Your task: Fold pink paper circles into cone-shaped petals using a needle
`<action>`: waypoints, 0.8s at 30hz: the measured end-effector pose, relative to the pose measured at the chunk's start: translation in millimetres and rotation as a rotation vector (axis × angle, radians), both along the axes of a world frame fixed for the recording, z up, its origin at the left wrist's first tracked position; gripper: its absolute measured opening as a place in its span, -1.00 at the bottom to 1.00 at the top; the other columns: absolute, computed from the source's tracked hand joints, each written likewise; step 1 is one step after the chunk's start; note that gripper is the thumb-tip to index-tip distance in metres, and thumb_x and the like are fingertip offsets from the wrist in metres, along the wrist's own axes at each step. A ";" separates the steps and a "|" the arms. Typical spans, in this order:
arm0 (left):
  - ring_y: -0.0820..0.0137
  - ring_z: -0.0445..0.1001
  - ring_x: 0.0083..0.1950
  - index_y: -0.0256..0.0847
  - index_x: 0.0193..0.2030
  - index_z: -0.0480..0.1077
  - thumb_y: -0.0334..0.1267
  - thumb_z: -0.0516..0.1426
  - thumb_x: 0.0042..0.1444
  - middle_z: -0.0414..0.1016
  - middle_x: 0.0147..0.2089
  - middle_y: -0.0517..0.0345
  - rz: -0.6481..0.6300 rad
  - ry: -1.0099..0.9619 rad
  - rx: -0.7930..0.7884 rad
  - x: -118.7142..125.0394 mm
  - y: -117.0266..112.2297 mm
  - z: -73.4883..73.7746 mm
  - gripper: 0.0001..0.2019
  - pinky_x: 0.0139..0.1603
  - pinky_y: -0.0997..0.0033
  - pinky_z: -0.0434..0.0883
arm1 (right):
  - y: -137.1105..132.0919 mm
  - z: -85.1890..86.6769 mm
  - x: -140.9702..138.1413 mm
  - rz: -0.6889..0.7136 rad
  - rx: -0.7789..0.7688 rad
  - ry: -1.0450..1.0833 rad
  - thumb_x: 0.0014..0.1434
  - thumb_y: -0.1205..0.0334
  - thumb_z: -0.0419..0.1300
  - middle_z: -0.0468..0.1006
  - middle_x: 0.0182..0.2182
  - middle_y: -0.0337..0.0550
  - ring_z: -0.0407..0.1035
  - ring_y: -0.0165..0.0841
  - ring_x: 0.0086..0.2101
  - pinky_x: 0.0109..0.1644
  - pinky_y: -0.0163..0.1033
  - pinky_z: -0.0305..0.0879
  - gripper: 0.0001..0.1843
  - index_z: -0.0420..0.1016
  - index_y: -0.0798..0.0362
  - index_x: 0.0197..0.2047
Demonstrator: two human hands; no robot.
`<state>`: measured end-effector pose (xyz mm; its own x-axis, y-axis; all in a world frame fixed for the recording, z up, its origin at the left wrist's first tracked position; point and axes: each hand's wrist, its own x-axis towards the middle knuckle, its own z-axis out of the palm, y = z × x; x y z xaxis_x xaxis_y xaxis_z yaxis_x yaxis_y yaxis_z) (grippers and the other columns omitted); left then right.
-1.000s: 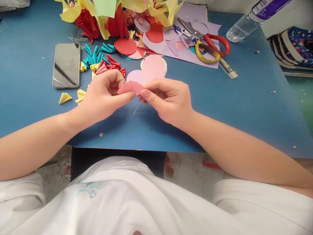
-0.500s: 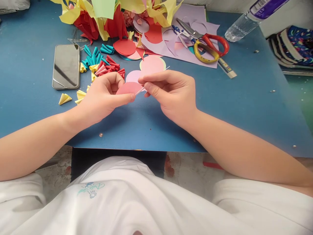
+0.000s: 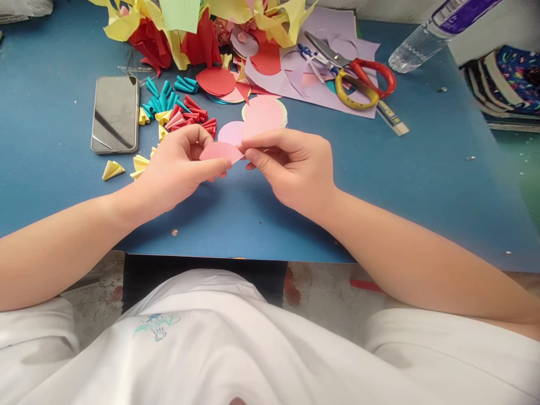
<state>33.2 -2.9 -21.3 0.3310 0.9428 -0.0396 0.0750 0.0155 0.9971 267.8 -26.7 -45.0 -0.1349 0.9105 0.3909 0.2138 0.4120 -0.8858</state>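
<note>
My left hand (image 3: pixel 181 160) pinches a pink paper circle (image 3: pixel 219 151) between thumb and fingers, just above the table. At the circle's right edge, my right hand (image 3: pixel 291 166) is closed in a pinch. A thin white stick (image 3: pixel 239 159) shows as a short line between the two hands; the rest is hidden by my right fingers. Behind them lie a lilac paper circle (image 3: pixel 230 131) and a stack of pale pink and light green paper circles (image 3: pixel 265 114). Rolled paper cones in red (image 3: pixel 198 115), teal (image 3: pixel 162 100) and yellow (image 3: pixel 113 170) lie around my left hand.
A phone (image 3: pixel 115 115) lies on the blue table (image 3: pixel 400 185) at left. Red-and-yellow-handled scissors (image 3: pixel 358 79) rest on cut lilac paper (image 3: pixel 358 107). Crumpled yellow paper (image 3: pixel 278 25), red paper circles (image 3: pixel 216 81) and a plastic bottle (image 3: pixel 422 45) are at the back.
My right hand has shifted slightly left and down, against the pink circle's edge. The circle has tilted and looks paler. The stick's far end no longer sticks out above my right hand.
</note>
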 end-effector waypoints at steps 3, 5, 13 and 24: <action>0.35 0.65 -0.28 -0.12 -0.35 0.37 -0.29 0.60 0.08 0.55 -0.42 0.26 -0.012 0.008 -0.007 -1.3 -0.2 0.9 -0.55 -0.26 0.24 0.50 | -1.0 1.5 1.6 -0.004 0.033 -0.048 0.47 -0.01 0.52 0.91 -0.05 -0.40 0.77 -0.15 -0.12 0.11 0.13 0.82 -0.96 0.86 -0.40 -0.09; 0.34 0.64 -0.27 -0.11 -0.34 0.38 -0.24 0.65 0.06 0.56 -0.38 0.24 -0.029 0.013 -0.004 -2.7 -0.3 1.2 -0.52 -0.30 0.23 0.45 | -0.1 1.0 1.5 -0.006 0.003 -0.047 0.44 -0.08 0.54 0.90 -0.07 -0.40 0.76 -0.14 -0.15 0.07 0.14 0.81 -0.97 0.84 -0.43 -0.10; 0.38 0.57 -0.31 -0.09 -0.27 0.34 -0.14 0.61 0.21 0.52 -0.30 0.23 -0.076 0.084 0.042 -2.9 -0.8 -1.7 -0.51 -0.32 0.20 0.39 | 3.1 -5.6 -4.3 0.055 -0.140 0.110 0.28 -0.34 0.63 0.87 -0.19 -0.28 0.73 -0.15 -0.23 -0.04 0.10 0.81 -0.63 0.77 -0.30 -0.13; 0.47 0.53 -0.35 -0.12 -0.31 0.30 -0.47 0.47 0.08 0.50 -0.37 0.28 0.013 -0.119 -0.206 4.1 -4.5 11.4 -0.60 -0.28 0.33 0.31 | 8.0 -7.1 -1.5 0.200 -0.196 0.245 0.14 -0.23 0.77 0.83 -0.13 -0.21 0.69 -0.16 -0.13 0.09 0.06 0.77 -0.48 0.73 -0.22 -0.01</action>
